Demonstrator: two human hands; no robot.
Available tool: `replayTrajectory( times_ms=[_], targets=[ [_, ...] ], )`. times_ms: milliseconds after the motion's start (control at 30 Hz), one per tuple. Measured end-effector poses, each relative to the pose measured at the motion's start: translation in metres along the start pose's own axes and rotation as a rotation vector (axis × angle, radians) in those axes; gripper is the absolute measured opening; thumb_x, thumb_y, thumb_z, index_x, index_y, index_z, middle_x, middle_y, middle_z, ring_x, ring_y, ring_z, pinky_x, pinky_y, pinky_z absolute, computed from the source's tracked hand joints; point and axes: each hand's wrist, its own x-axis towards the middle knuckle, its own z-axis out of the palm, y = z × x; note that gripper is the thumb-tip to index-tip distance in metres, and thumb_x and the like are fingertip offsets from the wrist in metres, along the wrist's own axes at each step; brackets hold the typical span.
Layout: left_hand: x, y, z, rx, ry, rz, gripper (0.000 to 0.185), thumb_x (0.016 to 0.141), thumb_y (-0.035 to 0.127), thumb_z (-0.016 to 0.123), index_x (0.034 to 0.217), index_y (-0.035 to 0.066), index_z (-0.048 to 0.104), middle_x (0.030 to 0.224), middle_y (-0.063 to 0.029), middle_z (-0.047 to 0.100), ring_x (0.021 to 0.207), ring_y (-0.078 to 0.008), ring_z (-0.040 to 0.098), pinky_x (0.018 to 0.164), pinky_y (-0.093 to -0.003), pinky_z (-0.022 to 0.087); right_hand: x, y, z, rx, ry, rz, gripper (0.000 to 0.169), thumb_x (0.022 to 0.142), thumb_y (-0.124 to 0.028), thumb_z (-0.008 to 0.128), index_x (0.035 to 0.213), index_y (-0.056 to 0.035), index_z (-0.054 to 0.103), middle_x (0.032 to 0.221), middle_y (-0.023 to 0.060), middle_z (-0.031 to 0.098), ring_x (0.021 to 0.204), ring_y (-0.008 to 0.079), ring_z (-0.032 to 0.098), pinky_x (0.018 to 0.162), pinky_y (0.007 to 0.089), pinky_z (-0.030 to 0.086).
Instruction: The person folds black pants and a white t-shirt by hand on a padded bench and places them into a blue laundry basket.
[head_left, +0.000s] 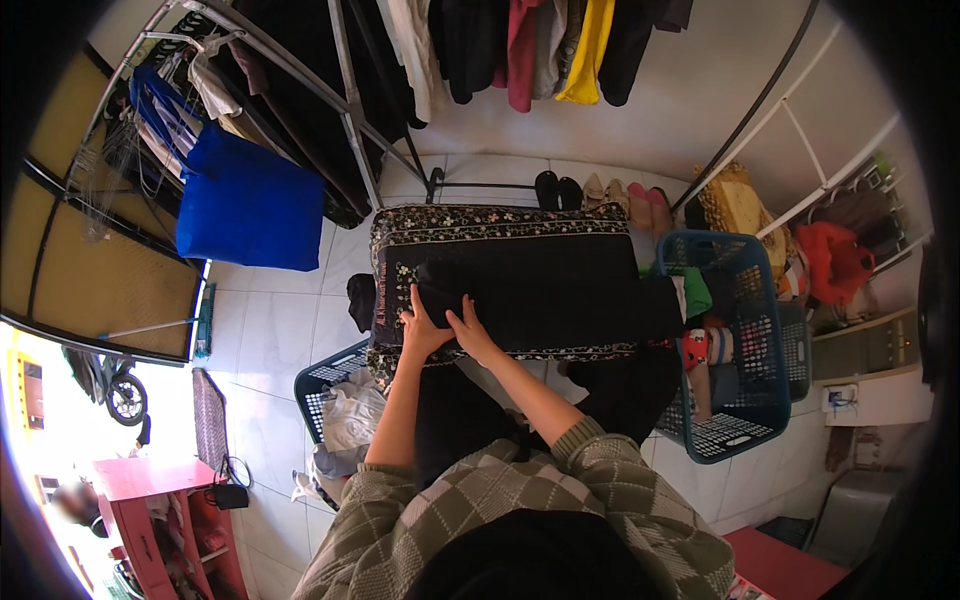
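A black garment (555, 307) lies spread over a low padded surface covered in black floral-embroidered cloth (495, 219). The garment's right end hangs over the edge toward a laundry basket. My left hand (426, 330) rests flat near the left end of the garment, its fingers spread. Beside it, my right hand (474, 334) presses on the black cloth with fingers apart, the two thumbs close together. Neither hand grasps anything. Black on black makes the garment's exact outline hard to see.
A dark teal basket (776, 300) with folded clothes stands at the right. Another basket (304, 386), holding pale laundry, is at lower left. A blue bag (251, 199) hangs from the clothes rack (341, 90). Shoes (559, 191) line the far wall. A person appears by the pink cabinet (161, 480).
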Motion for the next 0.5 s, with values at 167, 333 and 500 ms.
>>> replayTrajectory(
  times_ms=[167, 333, 500],
  targets=[
    [0.004, -0.002, -0.011, 0.001, 0.025, 0.166, 0.108, 0.062, 0.027, 0.074, 0.145, 0.016, 0.005, 0.106, -0.0286, 0.041, 0.091, -0.0479, 0.050, 0.081, -0.0478, 0.046, 0.006, 0.003, 0.001, 0.290, -0.118, 0.034, 0.077, 0.091, -0.046, 0.044, 0.143, -0.0020, 0.007, 0.148, 0.0232, 0.006, 0.138, 0.0314, 0.008, 0.110, 0.0360, 0.015],
    [-0.030, 0.051, 0.000, 0.268, 0.071, 0.120, 0.101, 0.061, 0.017, 0.073, 0.143, 0.025, 0.015, 0.107, -0.0192, 0.041, 0.094, -0.0380, 0.050, 0.076, -0.0454, 0.047, 0.003, 0.005, -0.037, -0.467, 0.015, -0.069, 0.058, 0.087, -0.028, 0.049, 0.133, 0.0041, 0.035, 0.140, 0.0261, 0.029, 0.130, 0.0361, 0.029, 0.106, 0.0353, 0.027],
    [-0.048, 0.072, 0.023, 0.252, 0.141, 0.326, 0.095, 0.055, 0.020, 0.076, 0.136, 0.005, 0.031, 0.113, -0.0176, 0.043, 0.101, -0.0327, 0.048, 0.079, -0.0409, 0.045, -0.026, -0.009, -0.050, 0.106, 0.229, 0.140, 0.062, 0.090, -0.039, 0.045, 0.130, 0.0063, 0.037, 0.131, 0.0278, 0.041, 0.123, 0.0372, 0.039, 0.100, 0.0358, 0.034]
  ],
)
